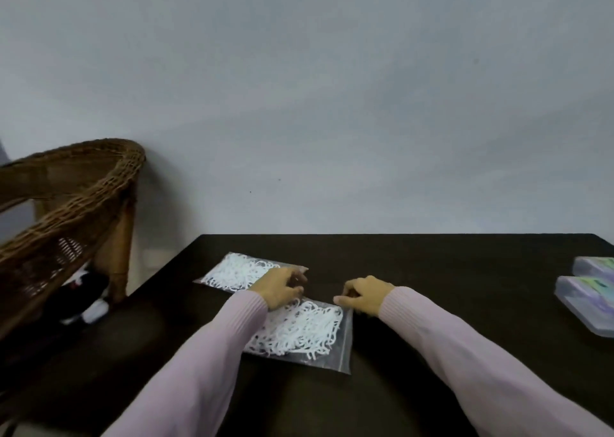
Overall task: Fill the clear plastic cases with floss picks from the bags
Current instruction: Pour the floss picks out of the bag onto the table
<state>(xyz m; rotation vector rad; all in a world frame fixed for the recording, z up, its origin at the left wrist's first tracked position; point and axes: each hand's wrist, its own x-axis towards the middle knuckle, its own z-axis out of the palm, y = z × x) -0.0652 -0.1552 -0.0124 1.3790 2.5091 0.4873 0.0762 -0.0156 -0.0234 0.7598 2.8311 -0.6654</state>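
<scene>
From the head view, a dark table [432, 270] stands against a plain grey wall [332, 87]. Two clear zip bags of white floss picks lie on it. The near bag [309, 333] lies flat in front of the person, its far edge between the two hands. The far bag [237, 272] lies just beyond it to the left, partly hidden by the left hand.

The left hand [280, 287] sits at the far left corner of the near bag with its fingers curled down toward the bag's top edge; whether they actually pinch the plastic cannot be told. The right hand [363, 293] is at the far right corner of the same bag, fingers curled and thumb pointing left, close to the bag's edge; its hold on the plastic cannot be told either. Both arms wear pale pink ribbed sleeves [465, 343].

At the table's right edge lie two clear plastic cases [588, 300], one just behind the other, well apart from the bags. A wicker chair [76, 197] stands left of the table
</scene>
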